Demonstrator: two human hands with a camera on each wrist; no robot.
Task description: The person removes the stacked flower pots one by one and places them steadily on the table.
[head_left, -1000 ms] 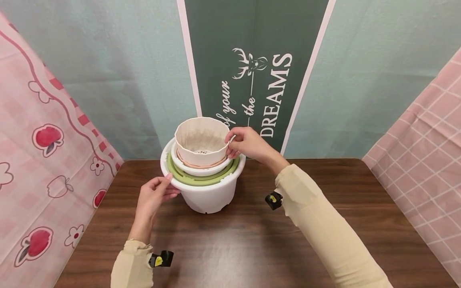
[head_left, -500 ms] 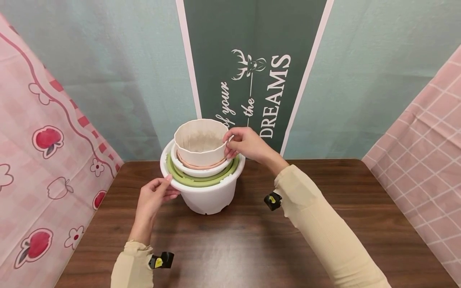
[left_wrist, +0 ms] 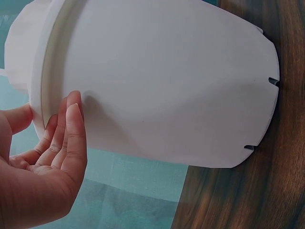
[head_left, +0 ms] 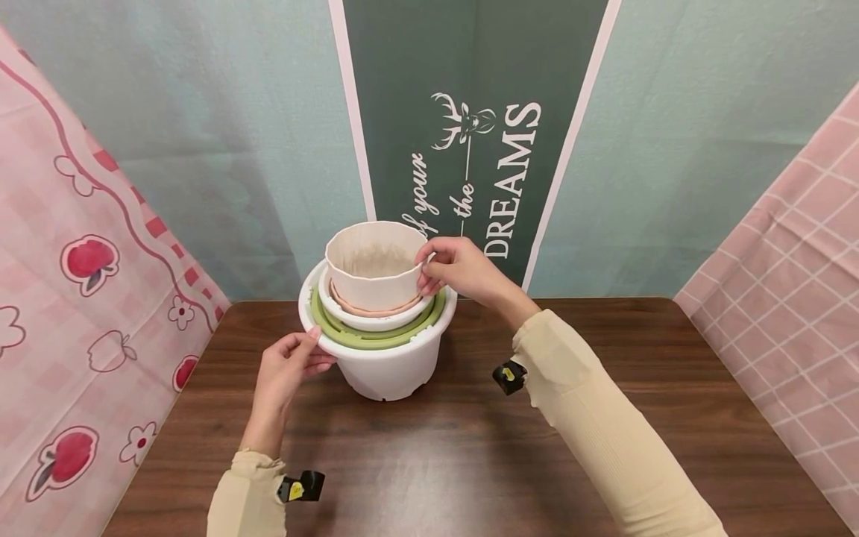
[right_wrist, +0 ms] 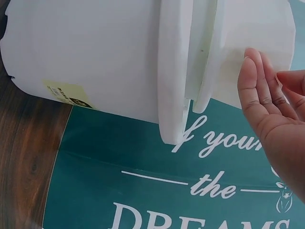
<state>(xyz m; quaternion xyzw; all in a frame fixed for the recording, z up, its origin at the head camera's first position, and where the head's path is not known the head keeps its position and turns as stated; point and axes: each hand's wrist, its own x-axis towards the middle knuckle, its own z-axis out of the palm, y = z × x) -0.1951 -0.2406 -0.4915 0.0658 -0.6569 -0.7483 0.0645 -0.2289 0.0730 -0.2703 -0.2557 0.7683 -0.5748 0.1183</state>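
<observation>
A nest of flower pots stands on the table, the largest a white pot (head_left: pixel 389 373) with small notches at its base. Inside it sit a green pot (head_left: pixel 379 341), a smaller white pot (head_left: pixel 372 323) and a pinkish pot (head_left: pixel 365 309). On top is a cream pot (head_left: pixel 376 287) with a faceted rim and brownish stains inside. My right hand (head_left: pixel 452 268) pinches the cream pot's rim on its right side. With thumb on top and fingers beneath, my left hand (head_left: pixel 288 362) grips the rim of the largest white pot, as the left wrist view also shows.
The brown wood table (head_left: pixel 429 462) extends in front and to the right. A blue-green cloth (head_left: pixel 268 149) with a dark green printed panel hangs close behind the pots. Pink patterned cloths flank the left and right sides. A yellow label (right_wrist: pixel 69 93) is on the big pot.
The cream pot has settled or tipped slightly, so the holes in its floor no longer show. Both hands keep their holds almost unmoved.
</observation>
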